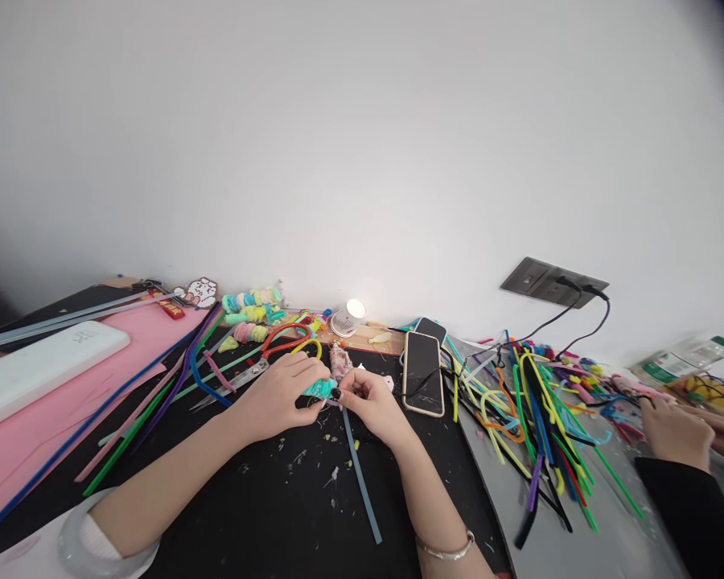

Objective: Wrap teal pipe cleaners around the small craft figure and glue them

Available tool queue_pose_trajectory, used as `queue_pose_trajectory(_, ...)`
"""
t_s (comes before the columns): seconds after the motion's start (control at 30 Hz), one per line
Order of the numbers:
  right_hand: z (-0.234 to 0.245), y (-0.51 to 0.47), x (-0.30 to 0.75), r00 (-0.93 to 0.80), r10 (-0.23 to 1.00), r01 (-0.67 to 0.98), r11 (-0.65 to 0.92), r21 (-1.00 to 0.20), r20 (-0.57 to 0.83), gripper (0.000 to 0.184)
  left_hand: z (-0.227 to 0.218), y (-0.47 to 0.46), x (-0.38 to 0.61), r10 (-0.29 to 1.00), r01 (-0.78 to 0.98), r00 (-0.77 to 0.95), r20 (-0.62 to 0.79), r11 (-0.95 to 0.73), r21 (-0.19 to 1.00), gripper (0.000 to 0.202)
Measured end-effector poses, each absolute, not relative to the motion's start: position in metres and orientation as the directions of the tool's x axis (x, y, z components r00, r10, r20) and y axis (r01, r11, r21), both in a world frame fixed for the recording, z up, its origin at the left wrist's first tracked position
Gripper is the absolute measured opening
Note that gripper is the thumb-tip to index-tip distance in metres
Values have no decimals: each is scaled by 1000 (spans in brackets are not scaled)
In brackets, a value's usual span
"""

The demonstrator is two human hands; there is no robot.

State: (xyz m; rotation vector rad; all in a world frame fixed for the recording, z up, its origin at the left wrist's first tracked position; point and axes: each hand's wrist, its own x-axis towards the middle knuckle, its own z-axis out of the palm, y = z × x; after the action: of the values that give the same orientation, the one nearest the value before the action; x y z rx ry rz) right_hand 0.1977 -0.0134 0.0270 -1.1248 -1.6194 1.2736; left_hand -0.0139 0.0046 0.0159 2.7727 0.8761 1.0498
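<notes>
My left hand point(286, 394) is closed around a turquoise fuzzy coil point(318, 389) that looks like wound pipe cleaner. Against its right end, my right hand point(371, 402) pinches with thumb and fingertips; the exact hold is partly hidden. A narrow grey-blue strip point(362, 482) runs from below the fingertips toward me across the black mat point(265, 498). Just behind the hands stands a small pinkish, patterned bundle point(339, 362). Scissors point(247, 376) with an orange and yellow handle lie to the left, partly under my left hand.
Two phones point(423, 374) lie right of my hands. Beyond them spreads a pile of pipe cleaners point(540, 426), with cables rising to a wall socket point(555, 281). A paper cup point(345, 320) stands by the wall. At left are pink sheets point(150, 330) and a white case point(54, 362). Another person's hands point(676, 434) work at far right.
</notes>
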Motion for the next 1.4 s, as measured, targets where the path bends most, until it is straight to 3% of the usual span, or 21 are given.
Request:
queue_pose_trajectory(0.4,25,-15,201,-324,946,-12,-38,-999,-32,49,17,2,-12,411,468,589,696,-875,121,16)
queue_pose_trajectory(0.77,25,-14,204,-417,904,0,-105,-994,-95,34,22,-1,-8,384,458,579,719,-883,103,15)
queue_pose_trajectory(0.93,22,-12,203,-414,907,-12,-90,-996,-77,31,20,-2,-9,413,467,569,711,-874,134,15)
queue_pose_trajectory(1.1,23,-8,202,-391,908,76,-134,-988,-153,33,15,1,-12,464,492,557,689,-853,177,17)
queue_pose_trajectory(1.23,31,-6,205,-484,861,175,-79,-981,-156,31,13,2,-11,532,506,545,649,-825,252,19)
queue_pose_trajectory(1.4,33,-4,206,-557,822,181,-18,-983,-117,34,12,2,-9,581,508,526,621,-800,319,18)
